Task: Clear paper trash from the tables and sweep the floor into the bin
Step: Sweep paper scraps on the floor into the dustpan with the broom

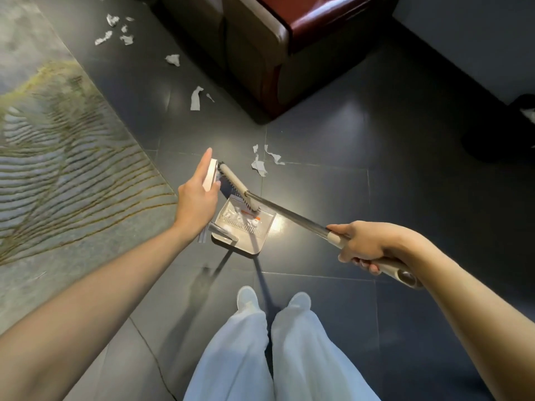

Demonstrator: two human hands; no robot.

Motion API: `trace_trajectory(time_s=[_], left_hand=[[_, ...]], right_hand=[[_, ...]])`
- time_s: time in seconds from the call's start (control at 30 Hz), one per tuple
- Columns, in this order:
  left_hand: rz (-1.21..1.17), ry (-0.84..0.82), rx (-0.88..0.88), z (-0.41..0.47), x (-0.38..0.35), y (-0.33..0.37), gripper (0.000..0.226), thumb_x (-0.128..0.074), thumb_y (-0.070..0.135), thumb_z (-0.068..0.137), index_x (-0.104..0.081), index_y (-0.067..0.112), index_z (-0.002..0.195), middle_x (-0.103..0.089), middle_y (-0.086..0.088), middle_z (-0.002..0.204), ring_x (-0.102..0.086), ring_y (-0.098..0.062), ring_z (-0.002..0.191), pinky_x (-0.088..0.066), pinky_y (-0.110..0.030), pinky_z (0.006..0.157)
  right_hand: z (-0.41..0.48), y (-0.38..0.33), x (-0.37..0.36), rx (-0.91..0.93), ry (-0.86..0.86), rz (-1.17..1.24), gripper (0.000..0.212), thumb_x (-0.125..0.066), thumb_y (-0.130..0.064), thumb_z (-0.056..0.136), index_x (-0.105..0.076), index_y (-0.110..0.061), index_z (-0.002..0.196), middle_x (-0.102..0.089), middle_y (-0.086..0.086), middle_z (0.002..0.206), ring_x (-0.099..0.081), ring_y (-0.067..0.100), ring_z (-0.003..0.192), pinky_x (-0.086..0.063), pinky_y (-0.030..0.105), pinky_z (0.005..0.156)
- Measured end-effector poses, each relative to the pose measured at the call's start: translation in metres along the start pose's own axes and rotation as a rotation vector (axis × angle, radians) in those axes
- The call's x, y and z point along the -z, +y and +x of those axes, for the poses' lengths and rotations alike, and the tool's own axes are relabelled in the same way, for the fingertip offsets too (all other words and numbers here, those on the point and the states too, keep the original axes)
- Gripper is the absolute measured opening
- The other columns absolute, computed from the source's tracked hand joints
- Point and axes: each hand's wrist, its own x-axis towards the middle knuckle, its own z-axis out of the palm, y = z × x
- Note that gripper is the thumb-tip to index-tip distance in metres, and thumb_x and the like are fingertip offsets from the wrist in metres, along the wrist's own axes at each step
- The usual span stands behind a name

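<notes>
— White trousers (260,357) and shoes stand on the dark floor (405,198). Ahead, the left hand (197,195) pinches the upright handle (212,175) of the dustpan (262,238) between thumb and fingers. The right hand (367,247) is wrapped round the broom (289,211) near its end.
— And the paper?
— Paper scraps (260,166) lie just beyond the dustpan, and some sit inside it under the broom head (234,183). Others lie well off, beside the rug (72,154).
— Hard to shift?
— Likely not. Torn tissue looks light, soft and apt to flutter, so slow strokes suit. Hold the broom high on its shaft and steady the pan by its handle.
</notes>
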Motion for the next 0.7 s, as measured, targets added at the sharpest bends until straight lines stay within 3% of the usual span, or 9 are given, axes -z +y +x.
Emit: trace_trajectory(time_s=[0.1,0.2,0.33,0.47,0.57,0.7], left_hand=[[-0.023,0.017,0.019,0.013,0.003,0.003,0.063,-0.054,0.013,0.096,-0.029,0.04,0.147,-0.049,-0.001,0.142,-0.041,-0.002,0.111,-0.031,-0.015,0.09],[-0.059,0.048,0.043,0.027,0.001,0.01,0.062,-0.054,0.013,0.095,-0.031,0.041,0.146,-0.047,0.003,0.143,-0.038,0.002,0.11,-0.03,-0.012,0.091],[-0.088,0.101,0.094,0.052,-0.011,0.025,0.062,-0.054,0.013,0.096,-0.03,0.041,0.146,-0.044,0.001,0.145,-0.047,-0.009,0.117,-0.041,-0.026,0.1],[-0.089,0.154,0.155,0.082,-0.033,0.041,0.063,-0.054,0.013,0.095,-0.029,0.042,0.146,-0.049,0.001,0.139,-0.051,-0.011,0.104,-0.042,-0.018,0.082],[-0.121,0.185,0.211,0.107,-0.049,0.056,0.065,-0.054,0.011,0.094,-0.031,0.045,0.145,-0.054,-0.001,0.131,-0.056,-0.026,0.087,-0.049,-0.03,0.072],[-0.156,0.235,0.265,0.138,-0.062,0.074,0.067,-0.055,0.006,0.092,-0.035,0.046,0.142,-0.054,0.006,0.127,-0.051,-0.023,0.076,-0.049,-0.038,0.075]], right_hand=[[0.008,-0.012,0.024,0.008,0.048,0.019,0.067,-0.056,-0.005,0.09,-0.034,-0.034,0.147,-0.056,0.01,0.074,-0.046,0.011,0.045,-0.044,0.022,0.042],[0.022,-0.022,0.053,0.023,0.109,0.015,0.067,-0.056,-0.005,0.09,-0.034,-0.033,0.147,-0.057,0.01,0.074,-0.046,0.011,0.044,-0.043,0.021,0.041],[0.053,-0.04,0.107,0.033,0.18,-0.046,0.06,-0.056,-0.005,0.089,-0.042,-0.028,0.143,-0.056,0.01,0.074,-0.048,0.016,0.052,-0.043,0.021,0.041],[0.099,-0.058,0.169,0.057,0.214,-0.14,0.042,-0.052,-0.002,0.091,-0.052,-0.019,0.129,-0.054,0.011,0.075,-0.047,0.017,0.056,-0.039,0.021,0.041],[0.136,-0.067,0.216,0.067,0.258,-0.258,0.033,-0.045,-0.003,0.09,-0.055,-0.017,0.119,-0.055,0.011,0.076,-0.048,0.019,0.057,-0.039,0.024,0.043],[0.18,-0.075,0.268,0.078,0.341,-0.501,0.045,-0.041,-0.002,0.088,-0.049,-0.017,0.129,-0.056,0.008,0.081,-0.055,0.018,0.059,-0.04,0.022,0.041]])
